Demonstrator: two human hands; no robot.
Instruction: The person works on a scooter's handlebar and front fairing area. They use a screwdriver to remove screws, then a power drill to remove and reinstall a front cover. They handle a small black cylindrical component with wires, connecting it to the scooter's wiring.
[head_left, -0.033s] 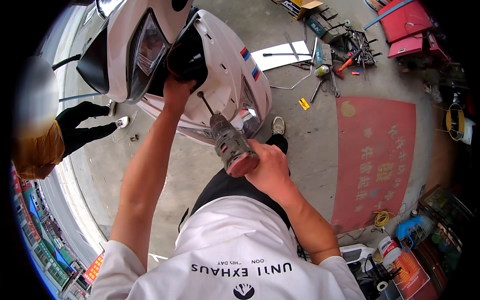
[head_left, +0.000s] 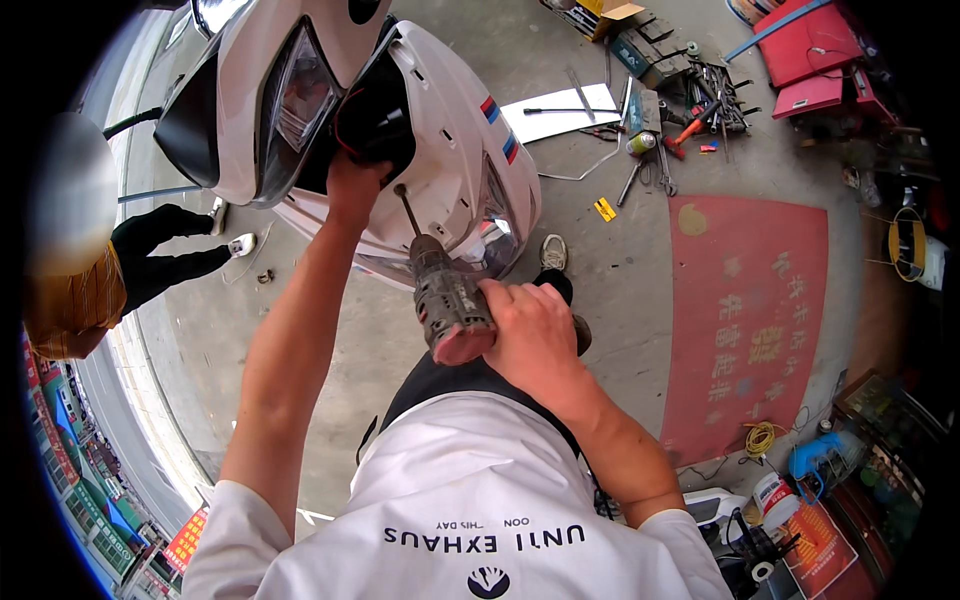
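Note:
My right hand (head_left: 532,330) is wrapped round a worn grey and red cordless drill (head_left: 450,300). The drill's long thin bit (head_left: 410,212) slants away from me, and its tip meets a dark round spot on the inside of a white scooter body panel (head_left: 450,110). My left hand (head_left: 352,188) reaches into the dark opening between this panel and the scooter's front part with the headlight (head_left: 300,95). Its fingers are mostly hidden in there, so what they hold does not show. Red and blue stripes mark the panel's right side.
On the concrete floor at far right lie a white board (head_left: 565,112), a green spray can (head_left: 641,143), spanners (head_left: 667,180) and a heap of tools (head_left: 715,95). A red mat (head_left: 748,330) covers the floor at right. A person in dark trousers (head_left: 170,245) is at left.
The drill's rear end and my right hand have shifted slightly left and down, while the bit tip stays at the same spot. My left hand has not visibly moved.

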